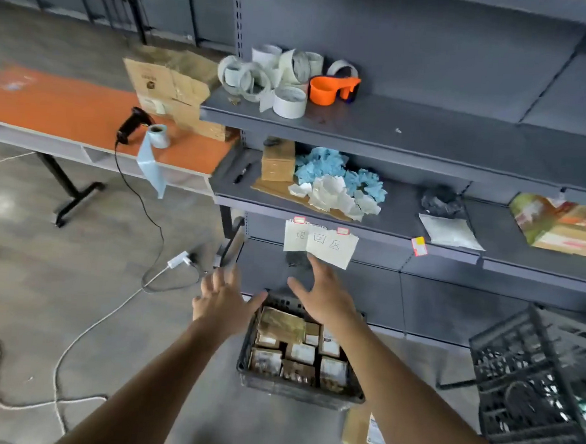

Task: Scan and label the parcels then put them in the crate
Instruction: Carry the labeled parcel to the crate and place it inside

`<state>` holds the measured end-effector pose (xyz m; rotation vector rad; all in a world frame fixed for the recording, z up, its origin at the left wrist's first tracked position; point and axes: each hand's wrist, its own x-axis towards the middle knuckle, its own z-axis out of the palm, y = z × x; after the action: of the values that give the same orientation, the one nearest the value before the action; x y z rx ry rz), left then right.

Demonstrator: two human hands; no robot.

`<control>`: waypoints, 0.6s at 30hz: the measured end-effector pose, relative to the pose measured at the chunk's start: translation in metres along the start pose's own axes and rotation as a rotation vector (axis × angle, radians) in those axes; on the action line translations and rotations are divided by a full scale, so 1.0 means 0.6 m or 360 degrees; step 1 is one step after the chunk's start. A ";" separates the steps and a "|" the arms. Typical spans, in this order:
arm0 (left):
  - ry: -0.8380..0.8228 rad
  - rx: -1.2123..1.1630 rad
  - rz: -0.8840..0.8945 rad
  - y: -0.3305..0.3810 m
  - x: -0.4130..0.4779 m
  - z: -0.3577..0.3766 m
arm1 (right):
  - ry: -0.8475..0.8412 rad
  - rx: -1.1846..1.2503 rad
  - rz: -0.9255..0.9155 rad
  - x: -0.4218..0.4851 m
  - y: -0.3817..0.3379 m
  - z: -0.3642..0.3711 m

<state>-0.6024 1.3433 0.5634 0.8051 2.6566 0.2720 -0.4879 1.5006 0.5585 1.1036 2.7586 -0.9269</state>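
the left hand [223, 301] and right hand [326, 301] are held above the crate [295, 392] on the floor, fingers spread, nothing gripped. the parcels [299, 354] are packed inside; a stray parcel [366, 432] beside it might be overlooked.

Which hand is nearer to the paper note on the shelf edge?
Right. The right hand is just below the note; the left hand is lower, off to its left.

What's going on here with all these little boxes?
A person is filling a black plastic crate on the floor with small brown cardboard parcels. The left hand and right hand are spread open above it and hold nothing. The black handheld scanner and white label roll sit untouched on the orange table.
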 end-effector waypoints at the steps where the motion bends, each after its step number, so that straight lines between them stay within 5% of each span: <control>1: 0.0032 -0.0024 -0.0021 -0.014 -0.008 -0.017 | 0.0000 -0.0013 -0.0023 -0.003 -0.021 -0.004; 10: 0.0314 -0.0106 -0.0185 -0.216 -0.067 -0.165 | -0.0033 -0.0047 -0.0325 -0.034 -0.263 0.044; 18: 0.0465 -0.0174 -0.0298 -0.527 -0.105 -0.321 | -0.0001 -0.0127 -0.0490 -0.043 -0.586 0.177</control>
<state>-0.7851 1.0325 0.6693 0.5101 2.9322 0.5154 -0.7121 1.2267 0.6595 0.6786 2.9892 -0.8290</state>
